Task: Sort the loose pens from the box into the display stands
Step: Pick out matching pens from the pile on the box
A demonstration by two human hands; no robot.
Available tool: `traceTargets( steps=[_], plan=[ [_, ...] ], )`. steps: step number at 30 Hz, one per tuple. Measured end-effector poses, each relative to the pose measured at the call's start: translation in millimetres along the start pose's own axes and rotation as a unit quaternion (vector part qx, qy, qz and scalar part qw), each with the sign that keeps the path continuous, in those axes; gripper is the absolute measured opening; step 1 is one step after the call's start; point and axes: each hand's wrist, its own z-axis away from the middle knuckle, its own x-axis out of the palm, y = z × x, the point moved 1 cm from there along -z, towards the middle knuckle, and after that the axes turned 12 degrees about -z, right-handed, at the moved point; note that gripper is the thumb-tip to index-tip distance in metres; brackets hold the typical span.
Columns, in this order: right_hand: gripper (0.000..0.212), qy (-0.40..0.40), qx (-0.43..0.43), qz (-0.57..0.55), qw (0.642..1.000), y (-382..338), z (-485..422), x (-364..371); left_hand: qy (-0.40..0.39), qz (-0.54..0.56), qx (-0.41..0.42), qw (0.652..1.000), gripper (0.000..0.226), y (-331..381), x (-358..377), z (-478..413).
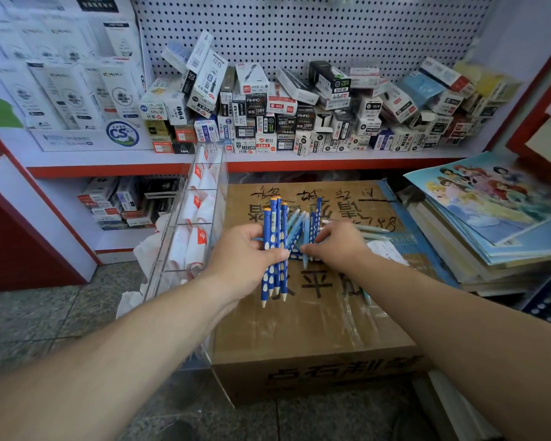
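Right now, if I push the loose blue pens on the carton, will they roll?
The loose blue pens likely roll or skid: slim barrels on smooth taped carton. Lying crossed, they may snag. Probably light and stiff: the left hand grips several.

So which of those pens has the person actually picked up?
The bunch of dark blue dotted pens gripped in the left hand; the other pens lie loose on the cardboard box.
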Motion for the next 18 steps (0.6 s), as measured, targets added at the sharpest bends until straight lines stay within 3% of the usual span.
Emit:
traceTargets(
  steps=[18],
  plan=[
    [0.039, 0.018, 0.04, -0.065, 0.997, 5, -12, 11, -0.007, -0.014, 0.009, 1.0, 0.026, 1, -2, 1]
  ],
)
